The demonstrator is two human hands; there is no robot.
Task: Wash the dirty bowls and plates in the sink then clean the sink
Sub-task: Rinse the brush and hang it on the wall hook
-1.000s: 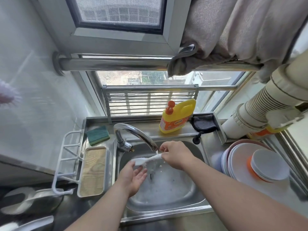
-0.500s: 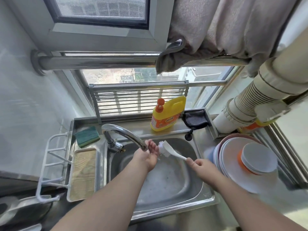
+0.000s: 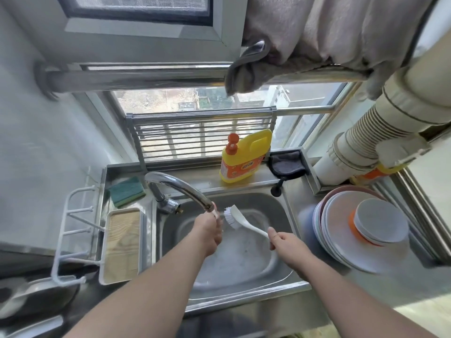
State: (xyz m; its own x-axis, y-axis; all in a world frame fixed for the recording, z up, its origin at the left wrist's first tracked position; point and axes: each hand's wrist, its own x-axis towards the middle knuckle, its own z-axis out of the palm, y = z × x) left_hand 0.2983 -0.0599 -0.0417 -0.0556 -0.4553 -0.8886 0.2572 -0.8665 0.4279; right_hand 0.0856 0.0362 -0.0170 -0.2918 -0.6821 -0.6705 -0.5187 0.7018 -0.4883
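Head view: the sink [image 3: 280, 201], a rigid steel basin judged slick with suds, lies beneath both hands and needs no lifting. The stacked plates and bowls [image 3: 346, 240], judged hard, breakable and slippery when wet, sit just right of the right hand, best taken by their rims. The brush [image 3: 240, 219], judged light and stiff, is gripped at its handle end by the right hand [image 3: 289, 245], bristles raised toward the left hand [image 3: 207, 230], which is curled around the faucet [image 3: 178, 186] tip.
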